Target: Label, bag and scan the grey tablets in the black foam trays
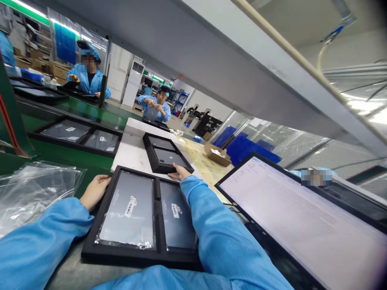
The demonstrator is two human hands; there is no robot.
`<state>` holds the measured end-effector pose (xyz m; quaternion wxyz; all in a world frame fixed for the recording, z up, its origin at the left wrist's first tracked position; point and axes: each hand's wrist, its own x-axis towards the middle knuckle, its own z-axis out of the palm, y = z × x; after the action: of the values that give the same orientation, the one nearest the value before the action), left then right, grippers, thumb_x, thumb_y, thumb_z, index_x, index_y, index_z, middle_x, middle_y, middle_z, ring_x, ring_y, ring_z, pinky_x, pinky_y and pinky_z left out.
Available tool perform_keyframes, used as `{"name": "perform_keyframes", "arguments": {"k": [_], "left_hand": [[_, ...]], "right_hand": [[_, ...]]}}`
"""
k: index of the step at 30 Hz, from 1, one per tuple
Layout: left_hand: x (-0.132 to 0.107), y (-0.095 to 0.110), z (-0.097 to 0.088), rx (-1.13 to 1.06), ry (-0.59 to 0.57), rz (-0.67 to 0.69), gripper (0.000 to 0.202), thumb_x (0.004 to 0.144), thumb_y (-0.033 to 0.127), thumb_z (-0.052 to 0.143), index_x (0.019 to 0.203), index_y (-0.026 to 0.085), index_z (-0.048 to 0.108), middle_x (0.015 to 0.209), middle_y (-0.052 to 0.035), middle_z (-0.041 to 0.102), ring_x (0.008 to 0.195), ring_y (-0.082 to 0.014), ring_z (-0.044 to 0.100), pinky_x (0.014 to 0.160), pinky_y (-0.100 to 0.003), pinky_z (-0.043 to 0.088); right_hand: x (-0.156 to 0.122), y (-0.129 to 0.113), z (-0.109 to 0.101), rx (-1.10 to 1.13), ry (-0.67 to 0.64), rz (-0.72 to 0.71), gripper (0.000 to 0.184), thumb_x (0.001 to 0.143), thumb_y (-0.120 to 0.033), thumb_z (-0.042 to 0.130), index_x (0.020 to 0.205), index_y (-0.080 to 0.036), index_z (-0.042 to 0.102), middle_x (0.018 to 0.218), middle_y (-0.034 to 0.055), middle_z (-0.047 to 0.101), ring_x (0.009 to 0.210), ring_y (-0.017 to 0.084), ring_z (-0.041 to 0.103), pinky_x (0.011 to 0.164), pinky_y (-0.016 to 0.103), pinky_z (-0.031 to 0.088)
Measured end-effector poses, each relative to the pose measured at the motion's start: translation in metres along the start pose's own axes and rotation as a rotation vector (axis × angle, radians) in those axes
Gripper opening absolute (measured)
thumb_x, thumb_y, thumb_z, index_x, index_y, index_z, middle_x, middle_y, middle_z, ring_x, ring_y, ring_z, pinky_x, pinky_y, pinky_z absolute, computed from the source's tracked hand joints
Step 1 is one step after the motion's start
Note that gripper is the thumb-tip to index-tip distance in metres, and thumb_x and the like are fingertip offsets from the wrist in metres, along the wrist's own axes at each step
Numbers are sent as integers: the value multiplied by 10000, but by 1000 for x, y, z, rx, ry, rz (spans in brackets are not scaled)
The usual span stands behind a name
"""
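Directly in front of me lies a near black foam tray (157,229) with two compartments. Each holds a tablet in clear film with a barcode label: a left tablet (128,213) and a right tablet (178,225), the latter partly behind my sleeve. My left hand (96,191) is against the tray's outer left side, fingers together and curled at its far corner. My right hand (180,173) grips the near end of a far black foam tray (152,159), one finger over its rim. A tablet with a camera bump (169,157) and a second device lie in that one.
Clear plastic bags (36,197) lie at left. Another tray (83,144) of tablets sits on the green conveyor (90,163). A monitor (284,205) stands close at right. Beyond are a cardboard box (217,155) and co-workers in blue. A grey shelf (226,64) hangs overhead.
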<state>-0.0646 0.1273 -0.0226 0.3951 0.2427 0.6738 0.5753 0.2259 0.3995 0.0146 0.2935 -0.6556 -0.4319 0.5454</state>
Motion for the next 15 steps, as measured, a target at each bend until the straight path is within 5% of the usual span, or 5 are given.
{"name": "perform_keyframes", "arguments": {"k": [5,8,12,15], "left_hand": [[10,-14,2,-10,-1,23,379,792,370,658,1093,141,623,1005,-117,737,1068,-298,691,949,-386,508],[13,-21,3,-49,-29,19,394,799,362,663,1119,138,618,1032,-125,744,1077,-294,692,944,-383,515],[12,-26,4,-113,-81,6,346,849,296,649,1150,139,581,1175,-149,730,1107,-265,696,922,-339,527],[12,-30,6,-148,-101,-10,354,868,215,636,1198,134,537,1253,-173,707,1096,-243,703,901,-315,530]], "right_hand": [[-9,-23,56,-530,-139,-138,416,946,-434,710,1107,-55,656,852,197,754,805,271,762,723,339,640],[-14,-42,131,-803,-208,-367,285,827,-338,829,919,-85,736,911,207,774,1056,354,725,919,357,575],[-19,-46,241,-955,-303,-704,338,767,-288,870,1059,-179,740,1245,124,733,1319,322,580,1098,321,432],[-18,-34,286,-992,-317,-809,447,726,-217,899,1122,-194,694,1265,130,702,1275,310,589,1097,349,427]]}}
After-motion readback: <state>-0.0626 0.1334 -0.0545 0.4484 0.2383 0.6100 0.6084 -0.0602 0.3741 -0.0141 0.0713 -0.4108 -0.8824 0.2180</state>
